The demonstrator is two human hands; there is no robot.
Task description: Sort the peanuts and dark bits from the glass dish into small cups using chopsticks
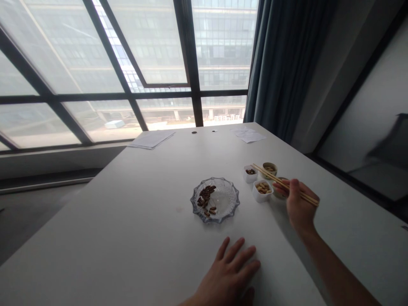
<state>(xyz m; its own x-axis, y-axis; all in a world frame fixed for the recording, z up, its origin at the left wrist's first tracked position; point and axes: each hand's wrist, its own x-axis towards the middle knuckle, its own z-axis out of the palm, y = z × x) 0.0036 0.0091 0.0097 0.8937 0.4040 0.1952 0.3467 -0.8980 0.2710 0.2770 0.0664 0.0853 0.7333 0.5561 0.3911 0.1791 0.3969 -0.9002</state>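
My right hand (298, 204) grips a pair of wooden chopsticks (280, 182), whose tips reach over a small white cup of dark seeds (250, 173). Beside it stand a white cup of pale nuts (262, 190), a tan bowl (270, 168) and another small bowl (279, 193) partly hidden by the hand. A clear glass dish (215, 199) with dark seeds on its left side sits in the middle of the white table (127, 221). My left hand (231, 272) lies flat on the table near its front edge, fingers spread, holding nothing.
Sheets of paper (151, 139) lie at the table's far left edge and more paper (250, 135) at the far right. Two small dark spots (194, 132) sit near the far edge. A large window and a blue curtain (283, 68) stand behind.
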